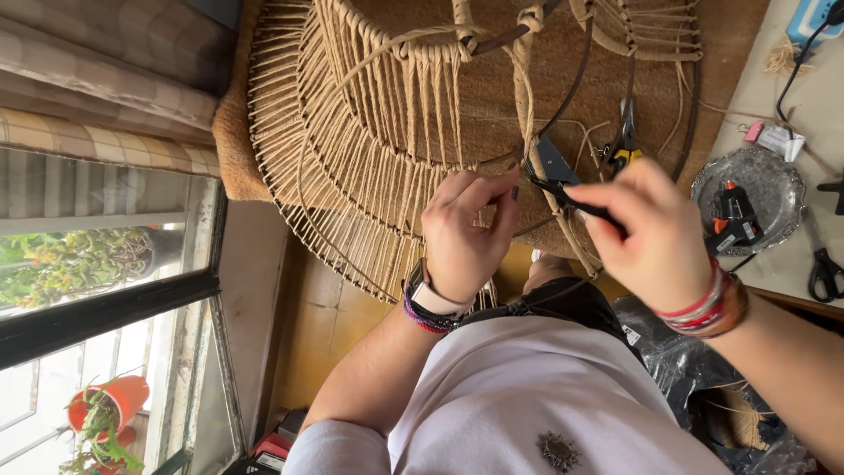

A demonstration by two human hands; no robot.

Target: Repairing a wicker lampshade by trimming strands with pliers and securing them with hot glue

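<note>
So the thing I'm working on is this big cord-wrapped wire frame (369, 149), kind of a lampshade or basket shape, lying on its side on the brown mat (563, 79) on the far side of the view, a bit left of centre. My left hand (466, 233) is up against it near the middle, fingertips pressed together and pinching a strand of cord (525, 132) right where it hangs off the dark wire ring. My right hand (655, 233) is just beside it to the right, fingers curled tight around the black handle of a pair of scissors (554, 176), blades pointing left at that same strand, really close to my left fingertips. As for progress, I'd say most of the left part of the frame is already covered in neat rows of vertical cords, but the right part is still mostly bare wire with only a few strands on it, so there looks to be a fair bit left. Further out, pliers (626, 141) with yellow grips lie on the mat just past my right hand. To the right on the pale table (791, 114) there's a silver tray (774, 176) holding a small glue gun (734, 215), and another pair of scissors (825, 264) at the edge. On the left there's a window (97, 264) with potted plants (110, 409) outside.
</note>
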